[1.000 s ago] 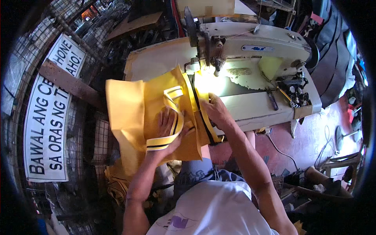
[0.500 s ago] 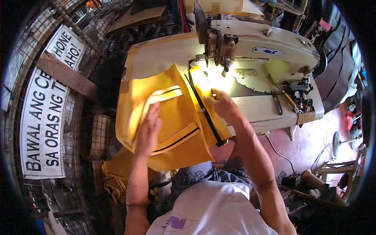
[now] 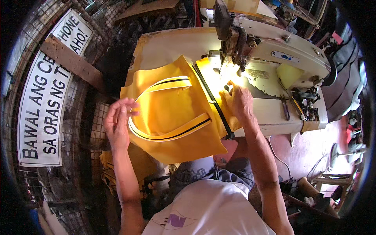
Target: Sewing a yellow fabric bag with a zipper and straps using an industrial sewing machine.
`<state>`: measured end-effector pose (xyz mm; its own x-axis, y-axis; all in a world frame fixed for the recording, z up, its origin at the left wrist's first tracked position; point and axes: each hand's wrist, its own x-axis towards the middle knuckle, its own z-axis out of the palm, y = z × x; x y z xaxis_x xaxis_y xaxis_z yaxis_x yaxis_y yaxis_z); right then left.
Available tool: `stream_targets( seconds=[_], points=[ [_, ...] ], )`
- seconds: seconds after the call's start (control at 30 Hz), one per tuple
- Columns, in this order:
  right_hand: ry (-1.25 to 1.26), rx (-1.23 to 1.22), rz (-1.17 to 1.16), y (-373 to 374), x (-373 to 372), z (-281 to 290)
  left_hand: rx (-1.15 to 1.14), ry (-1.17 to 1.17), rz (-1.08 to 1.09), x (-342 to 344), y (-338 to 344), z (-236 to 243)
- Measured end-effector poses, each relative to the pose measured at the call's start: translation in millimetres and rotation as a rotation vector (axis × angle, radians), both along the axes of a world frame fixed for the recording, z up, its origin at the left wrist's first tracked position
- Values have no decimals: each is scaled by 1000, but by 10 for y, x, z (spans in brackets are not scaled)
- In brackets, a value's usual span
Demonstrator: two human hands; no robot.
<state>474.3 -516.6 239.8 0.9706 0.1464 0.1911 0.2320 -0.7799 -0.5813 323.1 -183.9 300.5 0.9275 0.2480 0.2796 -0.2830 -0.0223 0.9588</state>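
A yellow bag panel [image 3: 168, 113] lies across the left of the sewing machine table. A looped yellow strap [image 3: 172, 133] with white edges and a dark centre stripe is attached to it. Along its right side runs a black zipper [image 3: 214, 102], with a yellow strip beyond. My left hand [image 3: 118, 122] is raised at the loop's left bend, fingers apart; whether they touch the strap is unclear. My right hand [image 3: 242, 101] is closed on the yellow strip beside the zipper, just below the lit needle area of the sewing machine [image 3: 280, 43]. Its fingertips are partly hidden.
On the table's right lie a dark-handled tool [image 3: 286, 109], a yellow-green scrap [image 3: 289, 74] and a box of small parts [image 3: 311, 100]. Left stands a wire mesh wall with a white sign [image 3: 43, 117]. Yellow pieces [image 3: 111, 168] are heaped below, left of my lap.
My left hand has lifted off the panel and moved left to the loop's outer bend. My right hand has shifted slightly on the strip. The view has moved a little.
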Motion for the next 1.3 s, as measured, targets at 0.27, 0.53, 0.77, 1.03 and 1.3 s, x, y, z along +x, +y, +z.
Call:
stream_targets(
  seconds=[0.27,0.53,0.77,1.03,1.3],
  points=[
    [-252,95,248,63,-353,38,1466,223,162,623,-124,-441],
    [-326,244,309,-1,-288,-150,1366,133,197,614,1,-654],
    [-345,263,295,30,-349,-101,1317,156,247,617,-19,-668],
    [-316,262,311,19,-347,-89,145,-175,730,64,661,-682],
    [-287,218,318,24,-313,-79,-401,437,329,-1187,601,-1885]
  ],
)
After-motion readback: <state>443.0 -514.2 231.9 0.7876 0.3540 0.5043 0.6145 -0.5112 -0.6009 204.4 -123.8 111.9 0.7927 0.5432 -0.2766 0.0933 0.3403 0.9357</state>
